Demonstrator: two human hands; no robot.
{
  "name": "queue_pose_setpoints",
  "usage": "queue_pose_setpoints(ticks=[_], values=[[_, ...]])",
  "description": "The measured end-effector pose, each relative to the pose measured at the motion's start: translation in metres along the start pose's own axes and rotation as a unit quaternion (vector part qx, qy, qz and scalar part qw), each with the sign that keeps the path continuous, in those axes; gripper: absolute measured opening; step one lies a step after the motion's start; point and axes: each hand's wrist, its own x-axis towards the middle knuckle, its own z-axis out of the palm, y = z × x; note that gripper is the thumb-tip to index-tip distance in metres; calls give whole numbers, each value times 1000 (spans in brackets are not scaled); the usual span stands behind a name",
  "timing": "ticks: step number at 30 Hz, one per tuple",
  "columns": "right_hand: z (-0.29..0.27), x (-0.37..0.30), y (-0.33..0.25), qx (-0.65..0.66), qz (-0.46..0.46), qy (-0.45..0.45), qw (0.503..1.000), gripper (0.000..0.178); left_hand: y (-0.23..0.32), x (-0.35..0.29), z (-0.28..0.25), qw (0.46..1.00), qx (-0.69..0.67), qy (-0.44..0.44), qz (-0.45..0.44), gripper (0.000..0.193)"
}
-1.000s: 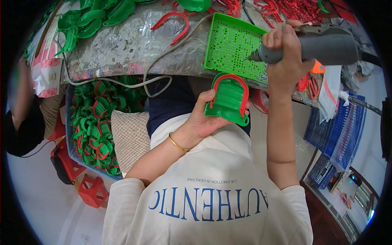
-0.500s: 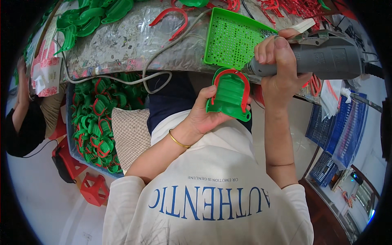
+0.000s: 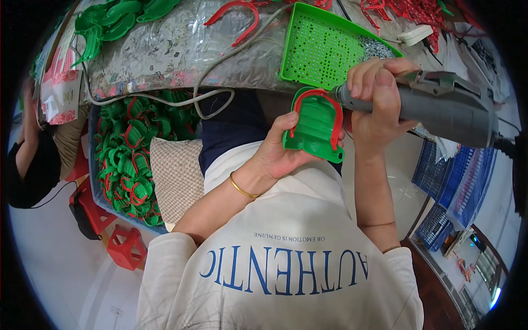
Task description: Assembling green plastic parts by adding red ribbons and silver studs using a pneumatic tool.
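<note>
My left hand (image 3: 281,144) is closed on a green plastic scoop-like part (image 3: 314,125), its thumb on the left edge and its fingers beneath. Around the part's curved rim lies a red U-shaped strip (image 3: 336,122). My right hand (image 3: 379,99) grips a grey electric screwdriver (image 3: 448,102) held nearly level. Its tip meets the upper right of the red strip; the exact contact point is too small to make out. Just beyond stands a green perforated tray (image 3: 313,52) with small silvery screws (image 3: 377,48) heaped at its right end.
A grey cable (image 3: 220,66) loops over the plastic-covered table (image 3: 148,60). Green parts (image 3: 113,22) and red strips (image 3: 242,11) lie on it. Left of my legs, a blue bin (image 3: 94,181) holds many green-and-red pieces. Another person's arm (image 3: 30,126) shows at far left, near red stools (image 3: 126,247).
The screwdriver's tip has shifted from the top of the red strip to its upper right, and its rear end has dropped. The green part has moved slightly right in my left hand.
</note>
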Motion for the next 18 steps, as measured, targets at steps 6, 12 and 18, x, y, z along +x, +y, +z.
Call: queue_pose_setpoints(ticks=[6,12,18], values=[[-7,24,-12,157,20,-19,987,14,1,-2,-1,999,9,30,-8,67],[-19,28,22,-21,23,-2,1000,23,3,0,-1,1000,-15,15,-15,67],[-22,23,42,-51,23,11,998,15,4,2,-2,999,-21,24,-20,69]])
